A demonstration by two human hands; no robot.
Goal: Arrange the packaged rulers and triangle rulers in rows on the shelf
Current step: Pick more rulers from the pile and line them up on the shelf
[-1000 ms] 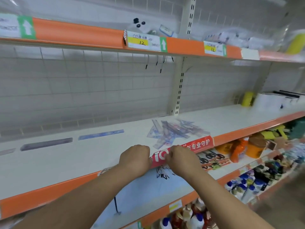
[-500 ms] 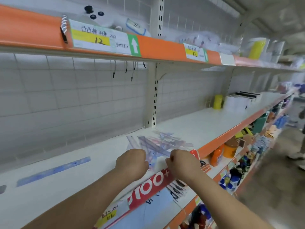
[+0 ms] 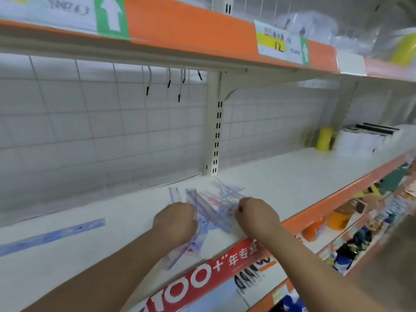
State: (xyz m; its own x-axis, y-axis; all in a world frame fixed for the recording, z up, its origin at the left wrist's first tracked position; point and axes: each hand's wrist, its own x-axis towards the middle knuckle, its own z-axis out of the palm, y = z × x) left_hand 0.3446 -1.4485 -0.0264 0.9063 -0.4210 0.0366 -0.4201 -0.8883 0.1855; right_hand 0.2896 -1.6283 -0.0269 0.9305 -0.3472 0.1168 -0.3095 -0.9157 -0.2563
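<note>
Sorting step, I'd say: the left hand [image 3: 174,221] grips packets from the jumbled pile of packaged rulers [image 3: 211,206] mid-frame on the shelf [image 3: 292,176]. The right hand [image 3: 256,218] is curled at the pile's edge, and I can't tell if it's holding anything. Next move probably means teasing one packet loose and lining it up with the lone ruler [image 3: 51,237] at lower left.

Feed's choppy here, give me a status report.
Left hand grips ruler pile; right hand curled at its edge, grip hidden. Single ruler lies apart, far left. Nothing blocking the shelf.
</note>
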